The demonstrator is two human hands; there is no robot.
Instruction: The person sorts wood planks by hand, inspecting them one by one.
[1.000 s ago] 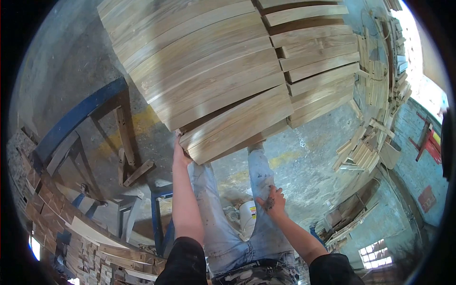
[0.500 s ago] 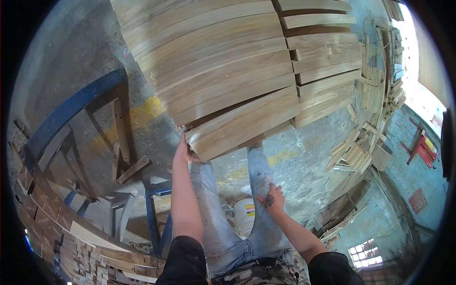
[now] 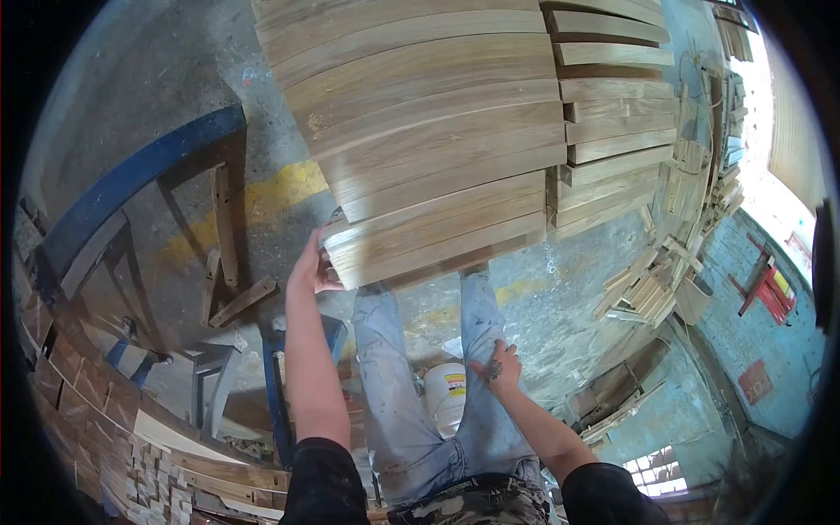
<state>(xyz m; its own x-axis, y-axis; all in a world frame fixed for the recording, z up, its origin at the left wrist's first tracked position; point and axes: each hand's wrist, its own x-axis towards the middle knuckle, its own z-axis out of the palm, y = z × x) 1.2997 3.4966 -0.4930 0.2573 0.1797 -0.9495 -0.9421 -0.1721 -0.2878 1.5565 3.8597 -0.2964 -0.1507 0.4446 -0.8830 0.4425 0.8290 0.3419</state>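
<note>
Left hand is cupped against the left end of the front boards, its fingers partly hidden, so whether it is clamped on them cannot be told. The front boards are laid side by side along the near edge of the stack, at its near left corner; their left end is set slightly beyond the row behind, and their right end is stopped a little short of it. To the right, past a narrow dark gap, a second row of shorter boards is seen, with gaps left between some of them. Right hand is rested on the right leg of the jeans, fingers loosely parted, well apart from the stack. Between the legs, a white bucket is seen on the floor. To the left, a yellow stripe is painted on the floor, near a blue frame. Farther right, wood strips are heaped near a turquoise wall. At the lower left, wood blocks are piled.
</note>
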